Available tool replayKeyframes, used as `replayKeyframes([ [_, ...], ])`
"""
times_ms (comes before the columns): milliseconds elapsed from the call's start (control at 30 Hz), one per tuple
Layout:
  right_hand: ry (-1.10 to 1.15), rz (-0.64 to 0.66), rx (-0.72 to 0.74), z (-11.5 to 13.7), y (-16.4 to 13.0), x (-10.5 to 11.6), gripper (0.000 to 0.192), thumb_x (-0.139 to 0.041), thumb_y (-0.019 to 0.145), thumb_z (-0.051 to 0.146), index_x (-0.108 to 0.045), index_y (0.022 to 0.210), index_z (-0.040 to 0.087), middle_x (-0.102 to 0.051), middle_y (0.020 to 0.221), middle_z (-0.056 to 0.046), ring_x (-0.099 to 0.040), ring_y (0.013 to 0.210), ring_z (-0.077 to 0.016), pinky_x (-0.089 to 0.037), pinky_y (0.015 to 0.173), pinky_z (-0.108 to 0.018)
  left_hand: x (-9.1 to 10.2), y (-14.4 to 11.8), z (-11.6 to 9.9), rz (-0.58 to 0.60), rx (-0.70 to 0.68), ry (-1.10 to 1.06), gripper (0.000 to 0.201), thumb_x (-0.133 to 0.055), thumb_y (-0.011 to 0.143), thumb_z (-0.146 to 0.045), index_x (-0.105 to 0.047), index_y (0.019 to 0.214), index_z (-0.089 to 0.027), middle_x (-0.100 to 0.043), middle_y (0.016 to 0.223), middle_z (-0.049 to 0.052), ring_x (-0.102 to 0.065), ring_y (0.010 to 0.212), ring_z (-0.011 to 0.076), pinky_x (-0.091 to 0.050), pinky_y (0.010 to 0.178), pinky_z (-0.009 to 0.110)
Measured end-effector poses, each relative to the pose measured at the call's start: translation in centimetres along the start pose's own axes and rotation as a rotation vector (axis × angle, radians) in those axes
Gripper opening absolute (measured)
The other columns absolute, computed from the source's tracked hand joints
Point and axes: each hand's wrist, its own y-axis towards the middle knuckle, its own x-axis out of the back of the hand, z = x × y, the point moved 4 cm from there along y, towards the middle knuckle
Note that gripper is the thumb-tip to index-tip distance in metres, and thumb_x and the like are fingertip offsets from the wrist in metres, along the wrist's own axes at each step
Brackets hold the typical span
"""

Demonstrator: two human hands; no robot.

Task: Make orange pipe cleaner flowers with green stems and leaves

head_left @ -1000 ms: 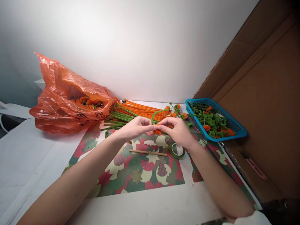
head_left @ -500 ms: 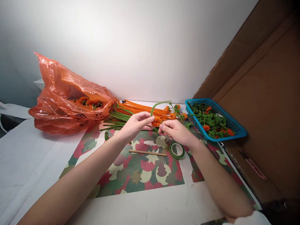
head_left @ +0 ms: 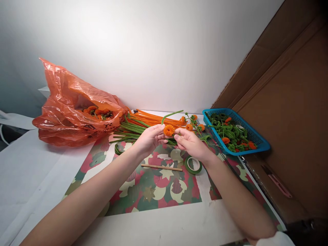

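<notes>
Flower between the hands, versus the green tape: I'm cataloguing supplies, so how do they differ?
The flower is orange and ridged; the tape is green around a white core. The flower is up between the left hand and right hand; the tape lies on the table. Both look round.

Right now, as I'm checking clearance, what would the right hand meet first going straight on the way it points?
Most likely the orange flower, just ahead of the right hand, with the left hand beyond it. Depth is unclear, so flower and right hand may already touch.
</notes>
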Motion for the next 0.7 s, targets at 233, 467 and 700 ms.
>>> replayKeyframes([
  [233, -0.086, -0.026, 0.023, 0.0, -0.2, 0.2, 0.027, -0.054, 0.088, 0.047, -0.049, 0.094, 0.021, -0.032, 0.053, 0.01, -0.027, 0.044, -0.0069, -0.021, 0.044, -0.02, 0.4, 0.1, 0.1, -0.007, -0.037, 0.001, 0.025, -0.08, 0.067, -0.028, -0.061, 0.074, -0.014, -0.061, 0.061, -0.005, -0.055, 0.05, 0.0038, -0.044, 0.047, 0.013],
  [467, -0.83, -0.195, 0.316, 2.6, -1.2, 0.7, 0.018, -0.047, 0.094, 0.026, -0.062, 0.088, 0.018, -0.061, 0.068, 0.0, -0.05, 0.057, -0.0112, -0.034, 0.057, -0.024, 0.9, 0.0, -0.5, -0.046, 0.009, 0.138, 0.029, -0.083, 0.065, -0.031, -0.063, 0.079, -0.015, -0.067, 0.071, -0.002, -0.063, 0.056, 0.0074, -0.046, 0.047, 0.015],
  [700, -1.377, -0.272, 0.675, 2.8, -1.3, 0.9, 0.023, -0.049, 0.095, 0.023, -0.069, 0.088, 0.017, -0.072, 0.071, -0.005, -0.061, 0.065, -0.0174, -0.036, 0.068, -0.031, 1.0, 0.3, -0.3, -0.051, 0.064, 0.105, 0.023, -0.084, 0.063, -0.022, -0.066, 0.074, -0.013, -0.072, 0.075, 0.004, -0.071, 0.07, 0.0148, -0.055, 0.063, 0.021],
])
